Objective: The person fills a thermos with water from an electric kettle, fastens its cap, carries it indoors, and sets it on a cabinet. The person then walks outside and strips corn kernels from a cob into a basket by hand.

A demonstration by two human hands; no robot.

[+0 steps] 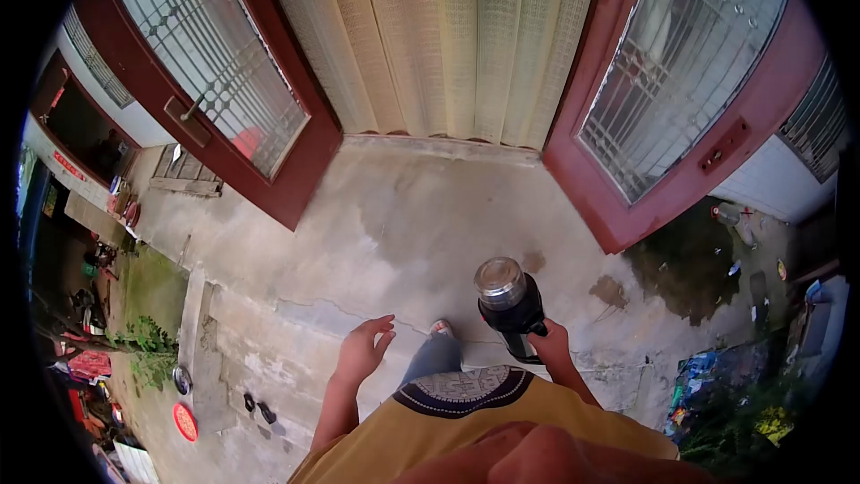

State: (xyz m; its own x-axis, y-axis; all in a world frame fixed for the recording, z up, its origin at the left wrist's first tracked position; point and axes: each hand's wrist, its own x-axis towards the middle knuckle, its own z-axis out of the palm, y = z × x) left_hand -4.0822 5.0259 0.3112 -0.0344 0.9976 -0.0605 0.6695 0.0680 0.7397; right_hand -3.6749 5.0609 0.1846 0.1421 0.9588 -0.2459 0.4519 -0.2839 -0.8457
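My right hand (553, 346) is wrapped round the handle of a thermos jug (514, 312), dark-bodied with a shiny metallic or clear lid on top. The jug hangs in front of my body, a little tilted. My left hand (365, 347) is held out in the air with its fingers apart and nothing in it. Below both hands lies the concrete floor (421, 215), where one of my feet (442, 328) shows on a step.
Two red doors with barred glass, left (305, 161) and right (591, 188), stand swung outward. Between them hangs a pale curtain (430, 45). Steps (269, 341) lie at left, with dark shoes (266, 412) and a red basin (185, 422). A wet patch (690, 269) spreads at right.
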